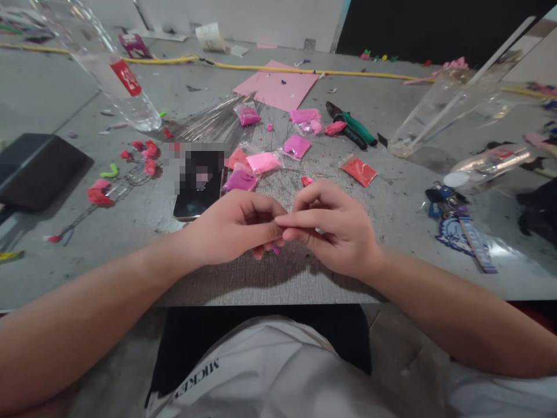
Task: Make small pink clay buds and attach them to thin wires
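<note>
My left hand (237, 226) and my right hand (333, 226) meet fingertip to fingertip just above the grey table (391, 232), near its front edge. Both are closed in a pinch around a tiny pink piece (275, 249) that peeks out below the fingers; most of it is hidden. Just beyond the hands lie several small plastic bags of pink and magenta bits (263, 162), a bag of red bits (359, 171) and thin wires (278, 174). A phone (198, 191) lies face up to the left of the hands.
A clear plastic bottle (113, 75) with a red label lies at the back left, a black case (37, 168) at the left edge. Green-handled pliers (354, 128), a pink sheet (276, 88), a clear vase (439, 110), keys (452, 217) and small red flowers (145, 154) lie around.
</note>
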The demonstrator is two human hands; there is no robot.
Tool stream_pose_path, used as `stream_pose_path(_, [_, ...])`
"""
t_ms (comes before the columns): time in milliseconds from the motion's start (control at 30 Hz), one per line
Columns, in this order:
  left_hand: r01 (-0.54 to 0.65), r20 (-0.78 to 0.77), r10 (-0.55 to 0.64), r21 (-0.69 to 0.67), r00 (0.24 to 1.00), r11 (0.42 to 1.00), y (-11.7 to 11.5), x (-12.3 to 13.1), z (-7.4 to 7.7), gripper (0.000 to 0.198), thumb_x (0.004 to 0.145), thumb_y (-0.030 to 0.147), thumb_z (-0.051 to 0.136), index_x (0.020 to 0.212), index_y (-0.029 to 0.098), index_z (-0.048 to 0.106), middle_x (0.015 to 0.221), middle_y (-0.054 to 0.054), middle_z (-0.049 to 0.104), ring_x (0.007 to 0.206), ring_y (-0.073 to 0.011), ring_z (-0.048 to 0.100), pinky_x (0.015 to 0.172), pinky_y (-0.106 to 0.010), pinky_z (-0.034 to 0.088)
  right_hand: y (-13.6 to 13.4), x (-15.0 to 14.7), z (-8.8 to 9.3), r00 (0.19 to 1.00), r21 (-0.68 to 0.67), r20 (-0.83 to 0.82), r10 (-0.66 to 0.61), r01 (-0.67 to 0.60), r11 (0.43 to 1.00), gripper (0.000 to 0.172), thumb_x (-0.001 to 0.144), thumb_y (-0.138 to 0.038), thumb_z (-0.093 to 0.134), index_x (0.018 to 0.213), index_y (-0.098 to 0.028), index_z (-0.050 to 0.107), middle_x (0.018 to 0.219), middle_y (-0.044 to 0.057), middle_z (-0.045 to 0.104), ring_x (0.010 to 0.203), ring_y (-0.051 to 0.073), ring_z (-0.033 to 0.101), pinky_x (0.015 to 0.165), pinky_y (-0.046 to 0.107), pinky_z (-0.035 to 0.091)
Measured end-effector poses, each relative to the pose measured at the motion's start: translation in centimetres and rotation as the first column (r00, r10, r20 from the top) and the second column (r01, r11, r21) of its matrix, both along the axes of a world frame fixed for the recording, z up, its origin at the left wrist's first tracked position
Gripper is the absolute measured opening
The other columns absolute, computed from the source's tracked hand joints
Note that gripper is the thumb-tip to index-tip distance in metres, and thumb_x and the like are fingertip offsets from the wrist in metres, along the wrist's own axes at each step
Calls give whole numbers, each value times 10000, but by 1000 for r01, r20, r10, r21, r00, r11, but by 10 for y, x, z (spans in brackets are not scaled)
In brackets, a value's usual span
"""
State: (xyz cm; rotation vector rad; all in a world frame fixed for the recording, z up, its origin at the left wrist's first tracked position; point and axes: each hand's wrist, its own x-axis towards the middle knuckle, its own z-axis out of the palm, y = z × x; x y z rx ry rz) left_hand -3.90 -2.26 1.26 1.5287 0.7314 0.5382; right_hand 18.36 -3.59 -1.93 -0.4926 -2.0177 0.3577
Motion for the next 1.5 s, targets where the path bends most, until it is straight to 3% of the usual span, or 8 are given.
stream_pose_path(600, [-50,-14,49,-56,999,997,-3,-2,6,118,907,112,698,806,150,747,678,21,717,525,-70,641,476,-138,549,0,1,5,997,-13,-35,76,-76,997,285,953,-78,733,1202,-189,817,1022,73,721,877,146,709,711,284,611])
stream_pose_path(900, [-60,-120,93,251,988,966,-5,-4,7,107,875,185,720,773,163,744,631,9,713,501,-102,651,471,-177,502,1,-1,8,991,-242,-107,84,-108,964,117,910,-200,839,1022,-232,830,962,49,757,814,151,699,638,276,565])
stream_pose_path(1000, [-78,-129,151,450,980,890,-7,-3,8,148,892,193,714,748,184,748,590,36,696,505,-87,617,485,-177,456,0,-1,6,979,-525,-185,80,-167,835,176,854,-250,905,989,-223,797,940,35,756,837,155,707,622,248,552])
stream_pose_path(1100, [-90,-120,204,608,972,789,-9,-1,8,139,896,190,712,769,195,767,606,44,707,520,-81,584,504,-191,426,-1,-1,3,957,-769,-284,55,-262,584,273,814,-282,948,1002,-207,765,923,16,754,805,135,697,630,229,546])
stream_pose_path(1167, [-93,-106,205,634,973,768,-8,0,7,142,923,202,704,795,191,764,636,39,714,529,-81,576,507,-197,418,0,-2,3,931,-832,-362,37,-341,438,300,816,-316,949,1006,-199,748,903,3,741,719,106,655,604,222,527])
stream_pose_path(1233, [-92,-98,194,621,976,779,-6,-1,6,154,970,219,682,839,186,755,664,33,712,546,-83,586,512,-196,423,2,-2,4,904,-847,-427,10,-404,345,344,801,-366,956,998,-194,732,877,-10,714,655,88,601,567,219,501])
stream_pose_path(1333, [6,-141,122,677,982,736,2,-7,2,161,1019,247,649,923,176,756,749,6,732,635,-103,643,591,-206,478,3,-3,9,871,-839,-487,-62,-447,311,379,766,-417,967,944,-196,715,830,-20,664,661,99,577,566,232,482])
stream_pose_path(1500, [463,-506,-22,770,862,440,14,-21,-9,271,1042,344,632,1196,195,798,1118,-109,754,964,-244,740,844,-346,563,3,-2,16,856,-827,-506,-104,-447,340,344,783,-449,942,871,-202,720,740,-23,627,678,124,560,596,257,450])
